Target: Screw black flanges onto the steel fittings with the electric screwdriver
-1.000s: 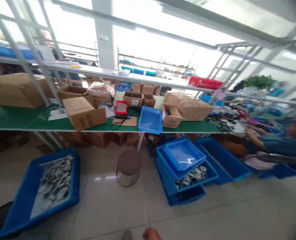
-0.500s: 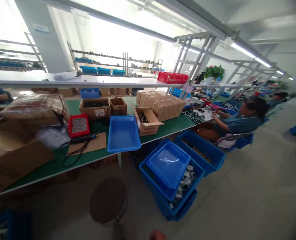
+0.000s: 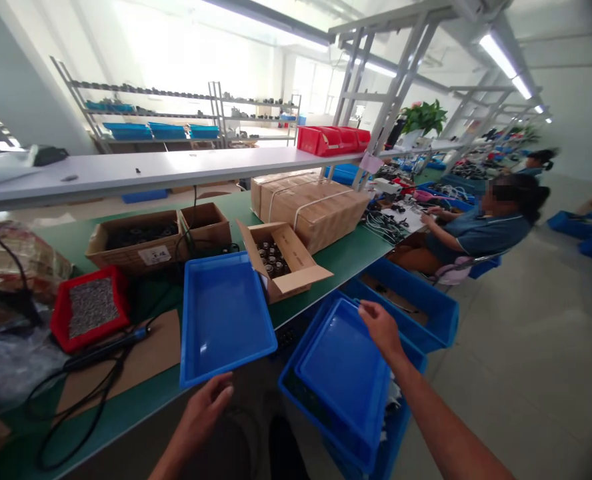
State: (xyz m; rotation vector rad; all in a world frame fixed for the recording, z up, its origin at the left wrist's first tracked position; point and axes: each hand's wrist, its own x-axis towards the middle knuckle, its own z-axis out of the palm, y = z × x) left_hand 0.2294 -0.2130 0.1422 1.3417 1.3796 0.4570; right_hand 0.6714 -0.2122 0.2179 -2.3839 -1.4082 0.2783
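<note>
My left hand (image 3: 207, 408) is just below the front edge of a shallow blue tray (image 3: 226, 320), its fingers loosely bent and nothing in them. That tray holds nothing and juts over the bench edge. On the right, my right hand (image 3: 380, 328) reaches over a second blue tray (image 3: 343, 373), with fingers slightly curled near its far right corner; I cannot tell whether they touch the rim. This second tray lies tilted on a blue crate (image 3: 296, 400) with white parts (image 3: 393, 400) showing beside it.
On the green bench stand an open carton (image 3: 289, 263) of small metal-topped parts, a strapped box (image 3: 309, 207), a red bin (image 3: 91, 310) of small grey pieces and a corded tool (image 3: 106, 347). Another blue crate (image 3: 406, 300) is on the floor. A co-worker (image 3: 496, 220) sits at the right.
Both hands have come up into view, the right one over the tray on the crate. The bench and trays appear nearer, and the brown round stool is now mostly dark and obscured.
</note>
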